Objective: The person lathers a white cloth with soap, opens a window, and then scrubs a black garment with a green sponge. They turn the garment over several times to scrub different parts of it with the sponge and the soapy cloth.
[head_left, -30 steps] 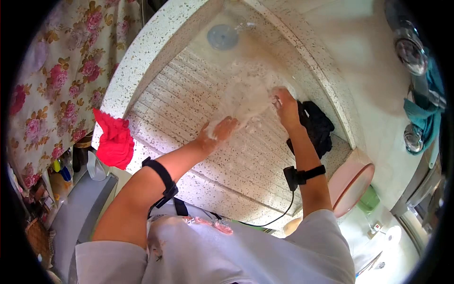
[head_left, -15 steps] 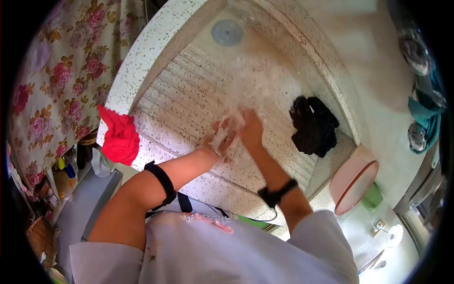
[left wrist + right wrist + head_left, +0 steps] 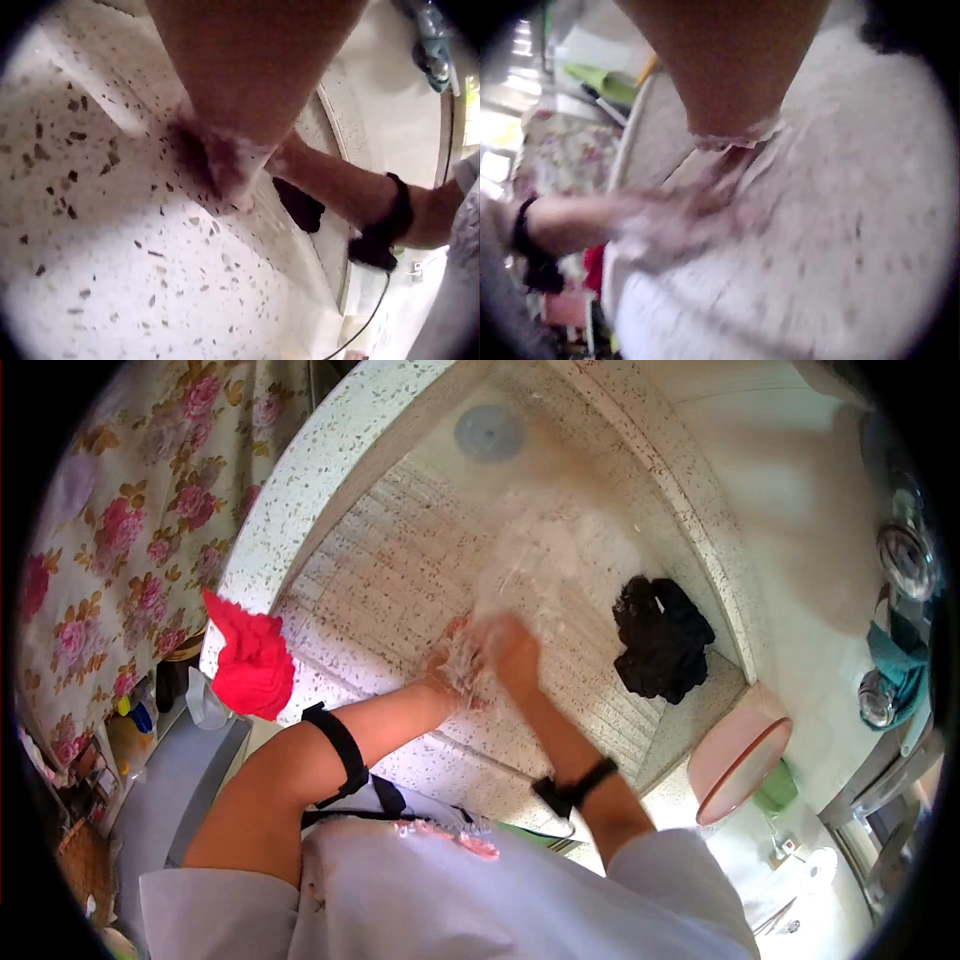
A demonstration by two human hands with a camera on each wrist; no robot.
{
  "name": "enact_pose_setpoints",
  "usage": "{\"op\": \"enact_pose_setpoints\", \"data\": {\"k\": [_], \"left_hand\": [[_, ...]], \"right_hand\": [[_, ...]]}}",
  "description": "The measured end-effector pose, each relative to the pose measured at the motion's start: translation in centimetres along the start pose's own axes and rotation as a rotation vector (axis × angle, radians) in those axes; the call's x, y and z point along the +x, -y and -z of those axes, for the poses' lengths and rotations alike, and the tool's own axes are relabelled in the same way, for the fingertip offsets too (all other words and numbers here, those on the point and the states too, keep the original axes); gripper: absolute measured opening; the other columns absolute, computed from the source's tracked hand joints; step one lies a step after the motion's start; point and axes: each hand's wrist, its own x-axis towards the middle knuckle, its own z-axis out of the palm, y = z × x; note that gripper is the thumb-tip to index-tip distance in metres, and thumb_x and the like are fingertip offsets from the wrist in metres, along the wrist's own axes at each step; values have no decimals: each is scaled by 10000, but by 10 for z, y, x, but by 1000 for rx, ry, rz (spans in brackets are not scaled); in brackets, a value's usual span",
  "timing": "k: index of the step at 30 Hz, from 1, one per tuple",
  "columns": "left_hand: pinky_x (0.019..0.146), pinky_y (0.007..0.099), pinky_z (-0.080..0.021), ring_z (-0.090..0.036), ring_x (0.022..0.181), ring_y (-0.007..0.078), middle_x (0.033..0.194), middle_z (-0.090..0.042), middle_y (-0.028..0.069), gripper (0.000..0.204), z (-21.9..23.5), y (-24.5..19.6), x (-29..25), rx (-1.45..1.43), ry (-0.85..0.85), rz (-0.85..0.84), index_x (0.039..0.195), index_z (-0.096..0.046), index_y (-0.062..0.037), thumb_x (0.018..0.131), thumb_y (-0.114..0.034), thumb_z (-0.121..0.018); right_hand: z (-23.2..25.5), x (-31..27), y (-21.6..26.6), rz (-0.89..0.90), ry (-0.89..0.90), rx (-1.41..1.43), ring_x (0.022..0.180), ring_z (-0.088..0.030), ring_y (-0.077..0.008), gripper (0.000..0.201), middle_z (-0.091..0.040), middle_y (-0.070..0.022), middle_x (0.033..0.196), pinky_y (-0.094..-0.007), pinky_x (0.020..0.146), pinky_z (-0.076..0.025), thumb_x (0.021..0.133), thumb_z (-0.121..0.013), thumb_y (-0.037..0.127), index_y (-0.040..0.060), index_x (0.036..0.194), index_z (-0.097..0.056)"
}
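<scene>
My left hand lies low over the ribbed floor of a speckled stone sink. My right hand is right against it, blurred by motion, its fingers turned toward the left palm. Whitish wet stuff shows between the two; I cannot tell whether it is thin cloth or lather. White suds ring the right wrist in the right wrist view, and the left hand is smeared with white there. A black cloth lies bunched in the sink, right of the hands.
A red cloth hangs over the sink's left corner. Foam and water spread from the hands toward the round drain cover. A pink basin stands outside at the right, and a teal cloth hangs by the taps.
My right hand has come from beside the black cloth, leftward and nearer to me, to meet the left hand. The left hand has shifted slightly toward my body.
</scene>
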Motion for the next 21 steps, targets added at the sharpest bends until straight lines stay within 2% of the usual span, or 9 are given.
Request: {"op": "enact_pose_setpoints", "data": {"k": [3,6,8,12,13,14,18,19,21], "left_hand": [[1118,459,-14,-13,1391,357,1502,-64,203,942,-10,4,29,-110,171,-34,1436,-164,-31,791,-655,-451],[1115,465,-19,7,1384,388,1493,-30,240,984,1,3,-1,148,-72,-44,1445,-161,-68,754,-705,-453],[1114,464,-17,14,1380,399,1490,-10,249,992,-5,7,-3,121,-90,-28,1451,-148,-95,742,-718,-454],[1115,461,-24,6,1379,401,1489,-20,248,987,12,20,-16,88,-84,29,1452,-127,-90,752,-693,-473],[1115,459,-27,3,1379,400,1489,-25,246,981,15,21,-14,76,-43,38,1453,-122,-88,758,-683,-476],[1116,457,-27,-1,1380,394,1489,-33,243,981,12,19,-10,48,-75,28,1452,-118,-82,761,-683,-472],[1118,454,-23,-11,1386,371,1492,-56,231,1010,-19,16,6,20,-104,35,1447,-99,-45,764,-698,-453],[1118,456,-19,-10,1387,368,1493,-54,228,1037,-7,12,5,76,-79,19,1443,-90,-25,755,-713,-448],[1120,457,-3,2,1390,357,1500,-41,211,1102,9,8,4,249,40,24,1427,-65,36,740,-749,-419]], "right_hand": [[-20,0,-12,112,-55,-242,697,-604,-338,138,-631,-164,762,-443,636,-474,742,-634,179,46,779,-638],[-29,88,-33,-15,126,-440,710,-610,-324,157,-637,-154,781,-430,633,-473,734,-645,210,55,761,-636],[-31,115,-43,-59,147,-399,755,-608,-321,173,-635,-152,826,-421,658,-474,754,-639,228,59,792,-625],[4,29,24,-191,155,-144,869,-594,-352,156,-621,-164,900,-434,744,-470,800,-593,201,64,871,-614],[-6,-17,7,34,100,-92,861,-591,-351,105,-616,-160,854,-425,751,-470,795,-582,155,63,835,-609],[-2,-47,45,-208,425,108,991,-580,-344,130,-630,-178,978,-431,882,-432,728,-577,95,67,840,-636],[-27,27,-14,58,134,-303,629,-577,-331,137,-598,-174,714,-453,590,-459,772,-592,177,52,716,-582],[-20,77,-15,-140,215,-305,645,-582,-341,156,-605,-177,724,-457,582,-452,783,-577,203,59,726,-593],[-19,111,-12,-275,205,-281,678,-590,-353,183,-615,-183,745,-459,580,-446,800,-555,237,71,748,-614]]}}
